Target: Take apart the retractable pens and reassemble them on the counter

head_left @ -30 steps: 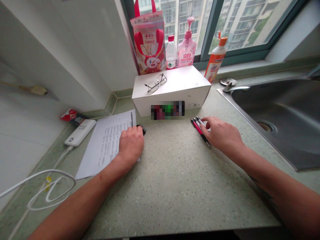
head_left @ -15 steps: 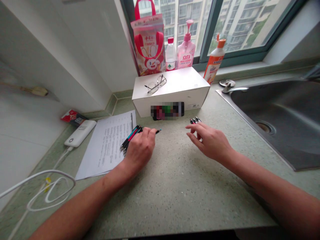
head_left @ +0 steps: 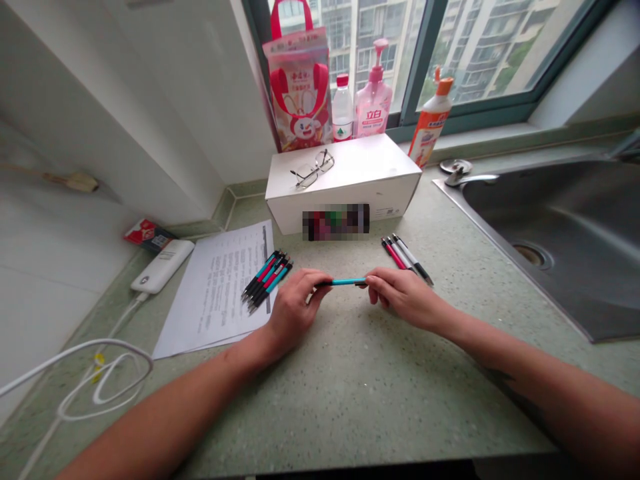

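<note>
Now grips the blue pen (head_left: 347, 282) near both ends, over the middle of the desk (head_left: 340, 387), well back from its near edge. Pinches the dark end with the left hand (head_left: 295, 300), thumb against fingers, much of that end hidden. Pinches the other end, beside the clip, with the right hand (head_left: 403, 293), thumb pressed toward forefinger, other fingers curled below. Keeps the pen almost level, crosswise between the hands; cannot tell whether clear of the desk.

Half a second ago, held the pen with the left hand alone, the right hand well apart, near the three pens (head_left: 401, 255); has since brought both hands together on one barrel. Means, as a judgement, handling of this single pen with both hands at once, steadied from two sides.

Leaves the bunch of pens (head_left: 267, 281), blue and red with dark ends, slanting over the right edge of the paper (head_left: 215, 287), toward the desk's left side and near the left hand. Leaves the three pens, one red and two silvery, side by side toward the desk's right side, just behind the right hand and partly hidden by it, short of the sink (head_left: 575, 253).
</note>
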`<state>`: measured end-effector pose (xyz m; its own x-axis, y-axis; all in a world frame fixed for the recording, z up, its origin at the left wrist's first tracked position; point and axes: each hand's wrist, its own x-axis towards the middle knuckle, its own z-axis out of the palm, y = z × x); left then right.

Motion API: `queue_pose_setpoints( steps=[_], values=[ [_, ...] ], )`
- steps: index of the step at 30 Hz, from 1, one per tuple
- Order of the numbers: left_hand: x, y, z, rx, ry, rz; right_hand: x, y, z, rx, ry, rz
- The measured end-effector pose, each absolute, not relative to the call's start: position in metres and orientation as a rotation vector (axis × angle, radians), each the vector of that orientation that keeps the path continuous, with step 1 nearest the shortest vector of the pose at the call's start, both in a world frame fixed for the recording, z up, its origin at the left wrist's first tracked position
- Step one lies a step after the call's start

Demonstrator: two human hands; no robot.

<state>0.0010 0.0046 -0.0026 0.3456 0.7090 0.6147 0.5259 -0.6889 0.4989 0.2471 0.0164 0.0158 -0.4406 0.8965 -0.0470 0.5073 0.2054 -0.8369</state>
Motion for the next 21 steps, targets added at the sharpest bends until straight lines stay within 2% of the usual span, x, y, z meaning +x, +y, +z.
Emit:
queue_pose_setpoints(
  steps=[4, 11, 21],
  values=[
    [-0.003, 0.0072, -0.0035, 2.165, 1.199, 1.233, 0.2462, 0.0188, 0.0143, -1.282, -1.892, 1.313],
    [-0.0006, 0.0064, -0.0067, 1.876, 1.27, 1.112, 0.2466, 0.0157, 0.0092, -1.214, -1.946, 1.109],
    [0.0014, 0.0053, -0.0074, 2.151, 1.19, 1.211, 0.2432, 0.0142, 0.0117, -1.328, -2.063, 1.157]
  ],
)
